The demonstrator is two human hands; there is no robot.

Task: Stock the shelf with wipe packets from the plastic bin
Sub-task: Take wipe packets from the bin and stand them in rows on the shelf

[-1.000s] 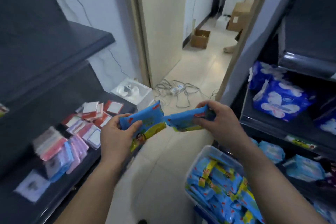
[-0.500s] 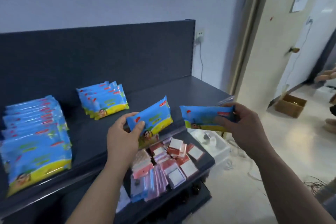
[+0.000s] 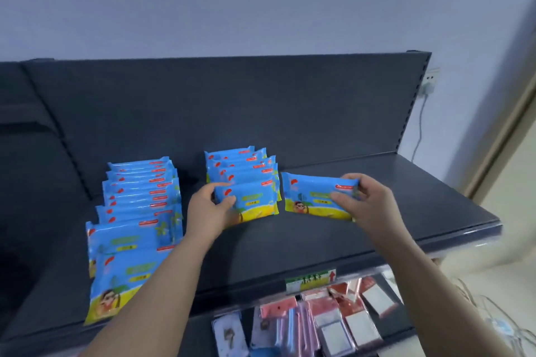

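From where I stand, both hands are busy at the shelf (image 3: 391, 220). The left hand (image 3: 208, 210) has its grip closed round the left end of the front packet (image 3: 255, 201), thumb across the face, and holds it upright against the middle row (image 3: 240, 166). The right hand (image 3: 369, 201) pinches the right end of a second packet (image 3: 314, 197), just beside that row on its right. I cannot tell whether its bottom edge touches the shelf. To do this well, I'd seat the front packet square, face forward and flush with those behind, so it leans on them rather than slumping, and let go only once it stands by itself. The second packet looks best used to start a fresh row back by the back panel (image 3: 261, 101), or tucked in front once the left hand is clear. Pushing both in together would likely knock the soft stack askew. As for what holds what, the plastic bin is out of sight here, so I cannot say how many are left. The shelf carries two rows of blue-and-yellow packets. The left row (image 3: 139, 197) is longer and runs nearly to the front edge, the middle row is shorter, and there is bare shelf to the right. The lower shelf (image 3: 200, 327) holds small pink, red and white carded items (image 3: 356, 324), too blurred to name.
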